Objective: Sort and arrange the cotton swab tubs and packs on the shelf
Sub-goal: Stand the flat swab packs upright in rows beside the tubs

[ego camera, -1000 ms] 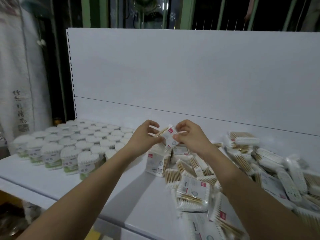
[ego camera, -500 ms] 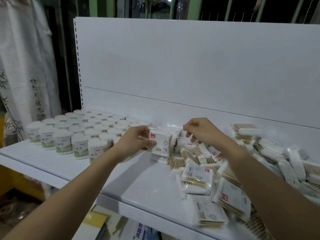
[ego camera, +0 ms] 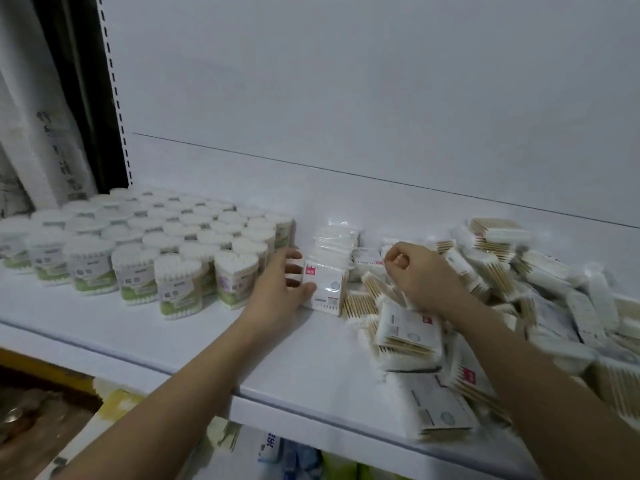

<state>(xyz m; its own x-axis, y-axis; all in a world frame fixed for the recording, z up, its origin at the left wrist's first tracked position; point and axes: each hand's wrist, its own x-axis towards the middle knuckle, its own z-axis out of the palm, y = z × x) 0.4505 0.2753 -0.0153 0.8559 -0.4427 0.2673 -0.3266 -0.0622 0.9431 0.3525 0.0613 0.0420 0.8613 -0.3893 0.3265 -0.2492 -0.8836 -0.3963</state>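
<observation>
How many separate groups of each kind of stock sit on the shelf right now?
Block of tubs: 1
Upright row of packs: 1
Loose heap of packs: 1
Total: 3 groups; single pieces too many and blurred to count.

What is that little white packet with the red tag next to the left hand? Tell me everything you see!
The packet is a clear plastic pack of cotton swabs, standing upright on the white shelf. Its front is white with a red tag in the top left corner and small print below. Wooden sticks show along its right side. It stands at the front of a short row of similar packs. The left hand touches its left edge with fingers and thumb.
</observation>
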